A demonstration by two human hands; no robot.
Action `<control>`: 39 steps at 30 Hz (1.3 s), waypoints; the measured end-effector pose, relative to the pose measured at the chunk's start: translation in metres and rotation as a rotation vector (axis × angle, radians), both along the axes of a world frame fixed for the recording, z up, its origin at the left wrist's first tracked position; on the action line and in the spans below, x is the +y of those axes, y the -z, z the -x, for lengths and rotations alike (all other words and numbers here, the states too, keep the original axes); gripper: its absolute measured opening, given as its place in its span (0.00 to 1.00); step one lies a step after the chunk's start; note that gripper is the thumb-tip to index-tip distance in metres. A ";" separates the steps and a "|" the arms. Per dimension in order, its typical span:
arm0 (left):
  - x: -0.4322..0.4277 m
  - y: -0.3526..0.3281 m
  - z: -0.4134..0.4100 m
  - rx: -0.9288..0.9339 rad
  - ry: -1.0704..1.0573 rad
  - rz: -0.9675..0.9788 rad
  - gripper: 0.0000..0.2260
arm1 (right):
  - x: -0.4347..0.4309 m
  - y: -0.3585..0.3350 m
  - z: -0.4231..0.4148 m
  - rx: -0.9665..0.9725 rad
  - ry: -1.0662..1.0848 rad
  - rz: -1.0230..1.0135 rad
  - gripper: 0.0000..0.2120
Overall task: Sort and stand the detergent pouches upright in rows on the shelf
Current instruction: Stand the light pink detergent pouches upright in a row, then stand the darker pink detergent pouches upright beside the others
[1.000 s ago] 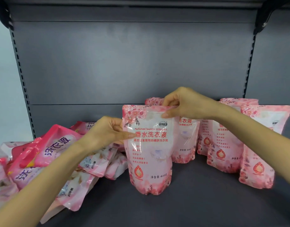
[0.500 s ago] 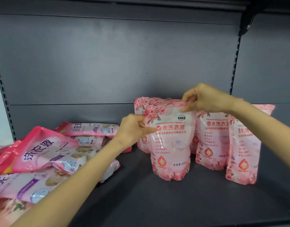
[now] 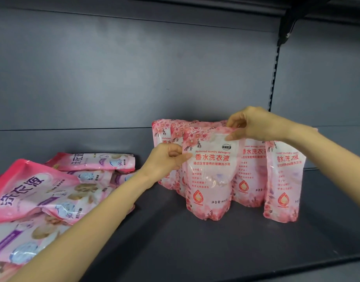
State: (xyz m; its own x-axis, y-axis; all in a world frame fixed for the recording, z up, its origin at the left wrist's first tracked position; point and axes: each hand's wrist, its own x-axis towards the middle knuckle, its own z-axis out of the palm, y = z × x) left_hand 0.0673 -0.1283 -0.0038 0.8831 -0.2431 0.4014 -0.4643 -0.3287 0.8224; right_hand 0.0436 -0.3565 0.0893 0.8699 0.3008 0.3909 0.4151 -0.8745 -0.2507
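A pale pink floral detergent pouch [image 3: 210,176] stands upright on the dark grey shelf [image 3: 195,245], right of centre. My left hand [image 3: 167,159] pinches its left edge near the top. My right hand [image 3: 254,124] pinches its top right corner. Behind and beside it stand several more pouches of the same kind: one at the back left [image 3: 165,139], one behind on the right [image 3: 250,174], one at the far right [image 3: 283,184]. A heap of brighter pink pouches [image 3: 36,192] with purple print lies flat at the left.
The shelf's grey back panel [image 3: 134,78] rises behind the pouches. A slotted upright [image 3: 273,74] runs down at the right with a black bracket above it. The shelf's front edge [image 3: 297,263] crosses the lower right. Bare shelf floor lies in front of the standing pouches.
The held pouch has gone right and back, closing up against the standing row. Both hands kept their hold on it. The view has shifted left, showing more of the heap.
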 end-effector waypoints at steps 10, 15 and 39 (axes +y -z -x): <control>0.042 0.004 0.027 -0.263 -0.192 -0.347 0.11 | 0.015 0.020 0.019 -0.179 -0.006 0.060 0.25; 0.062 -0.001 0.056 -0.353 -0.327 -0.522 0.16 | 0.038 0.026 0.046 -0.315 -0.009 0.148 0.32; 0.197 0.002 0.177 -0.200 -0.905 -1.016 0.41 | 0.124 0.107 0.060 -0.086 -0.222 0.381 0.36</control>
State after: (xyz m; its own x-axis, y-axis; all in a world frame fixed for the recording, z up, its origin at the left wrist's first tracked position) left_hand -0.1098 0.0692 -0.0058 0.8377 0.1203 0.5327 0.1514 -0.9884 -0.0148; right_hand -0.0167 -0.2326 -0.0182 0.7370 0.6132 0.2843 0.6084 -0.7851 0.1159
